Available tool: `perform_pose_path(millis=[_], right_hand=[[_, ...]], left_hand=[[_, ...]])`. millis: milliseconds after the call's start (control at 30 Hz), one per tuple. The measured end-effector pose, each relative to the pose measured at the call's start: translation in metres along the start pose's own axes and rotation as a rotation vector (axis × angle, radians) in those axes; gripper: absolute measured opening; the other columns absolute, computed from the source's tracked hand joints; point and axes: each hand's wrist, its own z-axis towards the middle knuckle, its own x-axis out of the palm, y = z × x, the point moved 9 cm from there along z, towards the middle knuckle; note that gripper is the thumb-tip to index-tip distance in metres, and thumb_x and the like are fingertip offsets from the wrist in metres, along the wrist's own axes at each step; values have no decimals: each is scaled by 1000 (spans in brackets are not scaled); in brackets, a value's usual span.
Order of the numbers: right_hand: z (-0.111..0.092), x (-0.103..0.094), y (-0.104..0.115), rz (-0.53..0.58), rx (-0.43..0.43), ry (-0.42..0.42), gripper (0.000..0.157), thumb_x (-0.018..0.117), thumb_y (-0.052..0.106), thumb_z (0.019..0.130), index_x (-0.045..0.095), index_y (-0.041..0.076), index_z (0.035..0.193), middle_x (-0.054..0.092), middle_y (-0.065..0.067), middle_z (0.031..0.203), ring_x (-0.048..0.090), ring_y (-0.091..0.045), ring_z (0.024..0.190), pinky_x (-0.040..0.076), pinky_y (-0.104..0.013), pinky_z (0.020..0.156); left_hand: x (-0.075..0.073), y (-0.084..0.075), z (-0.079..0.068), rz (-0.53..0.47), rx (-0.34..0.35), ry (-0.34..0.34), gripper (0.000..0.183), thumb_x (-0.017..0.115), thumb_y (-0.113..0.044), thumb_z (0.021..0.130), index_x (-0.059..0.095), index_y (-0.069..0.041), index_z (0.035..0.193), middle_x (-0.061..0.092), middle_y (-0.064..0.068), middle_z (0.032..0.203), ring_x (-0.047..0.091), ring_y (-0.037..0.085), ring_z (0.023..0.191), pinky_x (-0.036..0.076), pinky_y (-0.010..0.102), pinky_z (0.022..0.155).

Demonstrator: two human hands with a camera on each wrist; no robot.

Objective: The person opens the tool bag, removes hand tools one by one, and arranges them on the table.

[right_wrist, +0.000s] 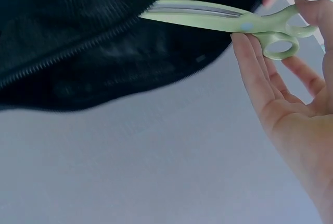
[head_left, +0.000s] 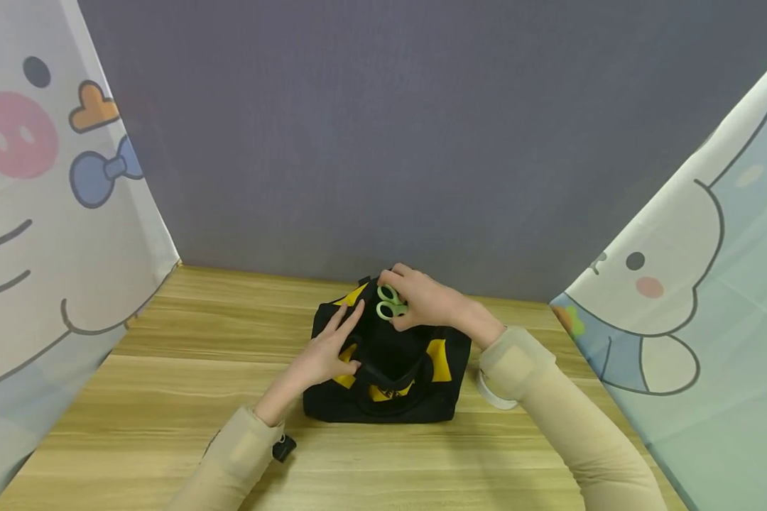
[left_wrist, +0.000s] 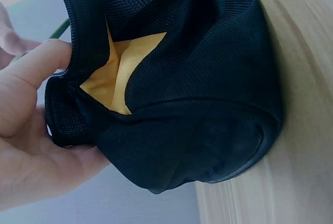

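A black and yellow zippered bag (head_left: 377, 408) stands on the wooden table with its top opening spread apart. At the left side of that opening, my left hand (head_left: 322, 355) touches the zippered edge, thumb and fingers spread wide. The left wrist view shows the left thumb (left_wrist: 49, 60) against the bag's rim. My right hand (head_left: 425, 294) pinches light green scissors (head_left: 391, 309) by the handle loops, above the opening. In the right wrist view the scissors (right_wrist: 208, 18) lie level with the zipper, their blades pointing into the bag's mouth. The bag's inside is mostly dark.
A white ring-shaped object (head_left: 495, 396) lies right of the bag, partly under the right sleeve. A small black item (head_left: 284, 448) is beside the left wrist. A grey panel (head_left: 358, 142) rises behind the table (head_left: 230, 341), with cartoon-printed cloths on both sides.
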Motion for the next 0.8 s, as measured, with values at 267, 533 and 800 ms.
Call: perform_pose_path(millis=[267, 533, 800], right_hand=[[-12, -29, 4, 24, -13, -78, 52, 77, 18, 83, 53, 7, 128, 54, -14, 118, 51, -16, 79, 48, -27, 70], [-39, -41, 4, -7, -8, -114, 54, 77, 17, 82, 54, 5, 129, 54, -15, 121, 54, -18, 80, 48, -27, 68], [-73, -38, -1, -18, -8, -151, 55, 78, 17, 80, 54, 5, 128, 55, -16, 119, 60, -15, 81, 53, -25, 69]], left_hand=[[-1, 0, -1, 6, 18, -12, 106, 78, -10, 84, 7, -25, 161, 7, 23, 166, 52, 48, 127, 43, 35, 68], [1, -1, 2, -6, 20, 5, 106, 77, -10, 84, 5, -25, 161, 5, 23, 167, 60, 37, 104, 38, 29, 58], [1, 2, 3, 1, 21, 18, 107, 77, -9, 85, 4, -26, 162, 3, 22, 167, 62, 27, 83, 36, 27, 54]])
